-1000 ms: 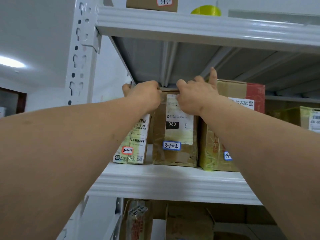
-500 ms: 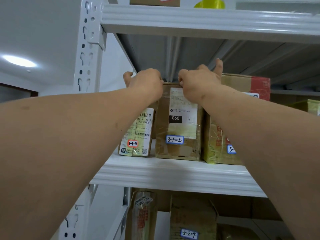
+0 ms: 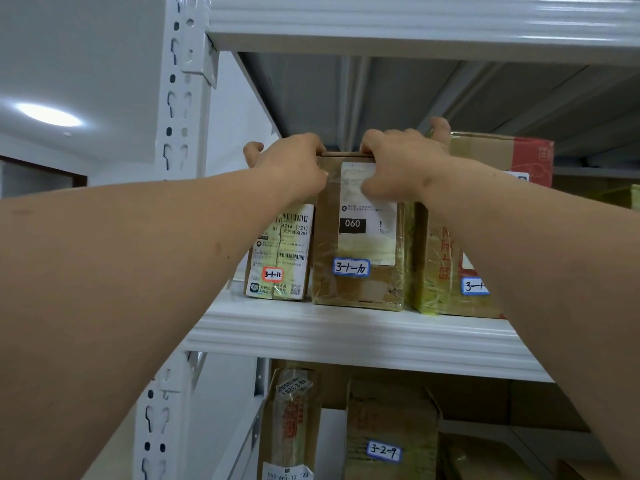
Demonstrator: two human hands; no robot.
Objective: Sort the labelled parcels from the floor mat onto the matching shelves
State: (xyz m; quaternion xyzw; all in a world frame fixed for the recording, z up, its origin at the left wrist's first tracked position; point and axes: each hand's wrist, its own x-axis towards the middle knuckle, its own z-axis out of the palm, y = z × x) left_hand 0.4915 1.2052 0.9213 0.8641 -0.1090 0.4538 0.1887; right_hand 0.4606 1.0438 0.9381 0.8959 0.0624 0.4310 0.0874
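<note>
A brown taped parcel labelled 3-1-10 [image 3: 358, 271] stands upright on the white shelf [image 3: 346, 332], between a smaller parcel tagged 3-1-11 [image 3: 280, 258] and a larger yellow-taped box [image 3: 446, 258]. My left hand [image 3: 294, 161] grips the top left corner of the 3-1-10 parcel. At its top right corner my right hand [image 3: 398, 161] holds on too, fingers curled over the edge and thumb up against the larger box. Both forearms reach up from the bottom corners.
A white slotted upright [image 3: 180, 98] frames the rack on the left. The shelf above [image 3: 415, 26] leaves little headroom over the parcels. The lower shelf holds a box tagged 3-2-9 [image 3: 391, 438] and a tall taped packet [image 3: 291, 420]. More boxes sit at the far right.
The view has tilted down a little, showing more of the lower shelf. Both hands stay on the top of the 3-1-10 parcel, which has barely shifted on the shelf.
</note>
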